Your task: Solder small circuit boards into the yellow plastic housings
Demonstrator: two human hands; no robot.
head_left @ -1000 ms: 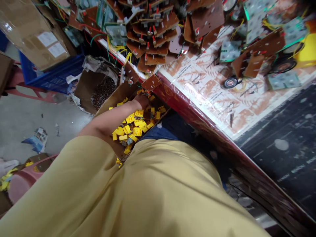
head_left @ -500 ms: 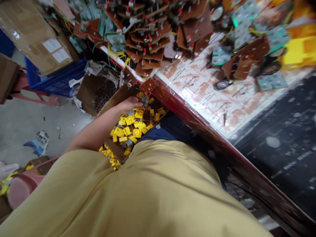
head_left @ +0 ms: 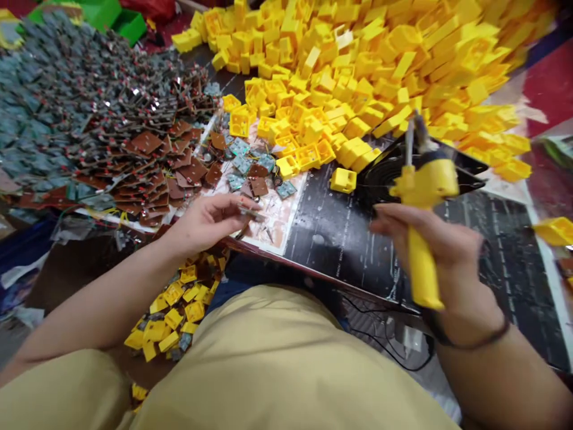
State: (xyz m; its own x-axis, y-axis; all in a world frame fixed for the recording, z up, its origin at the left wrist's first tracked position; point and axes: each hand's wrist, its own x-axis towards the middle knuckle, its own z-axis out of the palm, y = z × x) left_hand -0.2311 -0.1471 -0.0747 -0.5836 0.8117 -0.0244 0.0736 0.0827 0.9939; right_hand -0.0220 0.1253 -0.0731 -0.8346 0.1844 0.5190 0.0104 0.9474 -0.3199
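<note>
My left hand is pinching a small circuit board, seen nearly edge-on, over the table's front edge. Just beyond it lie loose grey-green boards and brown boards, copper patterns or wires on some. In my right hand is a yellow soldering gun, its handle tilted and its metal tip pointing up and away from me. Behind the gun sits a black coiled item, partly hidden. A single yellow plastic housing stands between the hands on the black mat.
A large heap of yellow housings covers the back of the table. Stacked circuit boards fill the left side, with green bins behind. Below my left arm, a box holds yellow pieces. Black cables hang under the table.
My view has swung from the box at the left to the table. My left hand has come up from above the box to the table edge. My right hand with the soldering gun has come into view.
</note>
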